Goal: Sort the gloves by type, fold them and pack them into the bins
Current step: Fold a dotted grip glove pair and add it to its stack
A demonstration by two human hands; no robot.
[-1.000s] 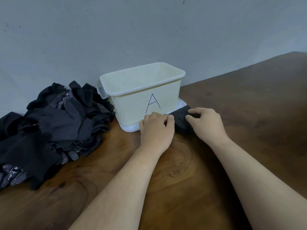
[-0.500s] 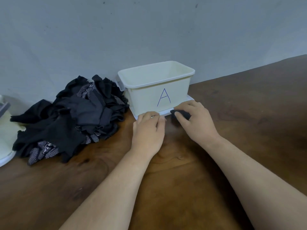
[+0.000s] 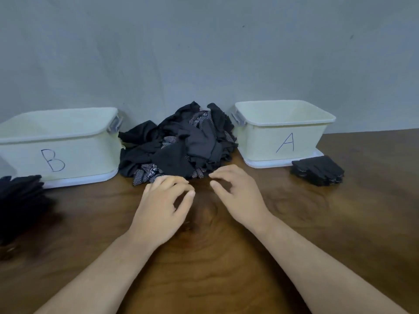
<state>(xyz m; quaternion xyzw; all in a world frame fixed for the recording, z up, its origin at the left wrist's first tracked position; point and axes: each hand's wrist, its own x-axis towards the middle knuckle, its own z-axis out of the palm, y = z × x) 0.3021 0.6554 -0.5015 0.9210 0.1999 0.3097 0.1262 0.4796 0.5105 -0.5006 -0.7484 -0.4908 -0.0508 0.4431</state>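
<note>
Right hand (image 3: 238,196) released folded gloves (image 3: 317,169); fingers relaxed, empty.

open: table (image 3: 204,264) in front of glove pile (image 3: 179,146)
left of pile: bin B (image 3: 68,152), dark stack (image 3: 20,196)
right of pile: bin A (image 3: 267,141), folded stack (image 3: 317,169)

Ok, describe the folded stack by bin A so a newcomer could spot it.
Start at the white bin marked A. By its front right corner lies a small black folded stack. Unlike the loose heap between the bins, it is neat and compact.
</note>
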